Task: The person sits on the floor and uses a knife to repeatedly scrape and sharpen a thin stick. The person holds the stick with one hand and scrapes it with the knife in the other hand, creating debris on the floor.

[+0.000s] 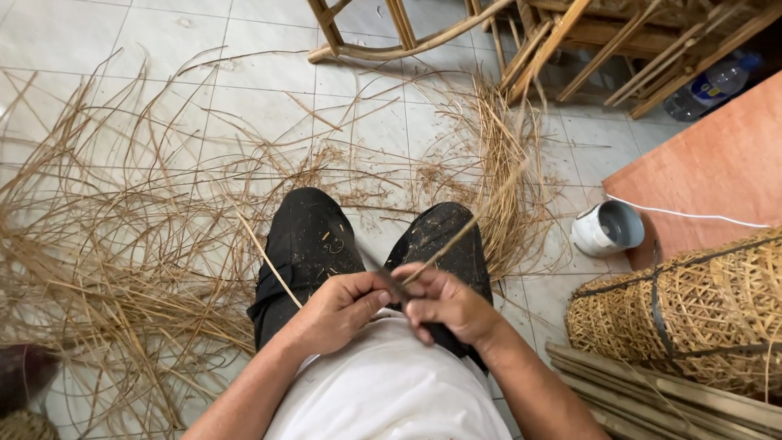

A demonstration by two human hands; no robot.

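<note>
My left hand (pixel 336 310) and my right hand (pixel 446 305) meet in front of my lap, over my black trousers (pixel 314 240). Both pinch the near end of a thin rattan strip (pixel 476 218) that runs up and away to the right. A small dark blade-like piece shows between the fingers; I cannot tell which hand grips it. A second thin strip (pixel 269 261) slants across my left thigh.
Loose rattan strips and shavings (pixel 106 244) cover the tiled floor at left and ahead. A wooden chair frame (pixel 456 33) stands at the top. A white cup (pixel 607 228), a woven cane roll (pixel 692 310), bamboo slats (pixel 652 391) and a red board (pixel 717 163) sit at right.
</note>
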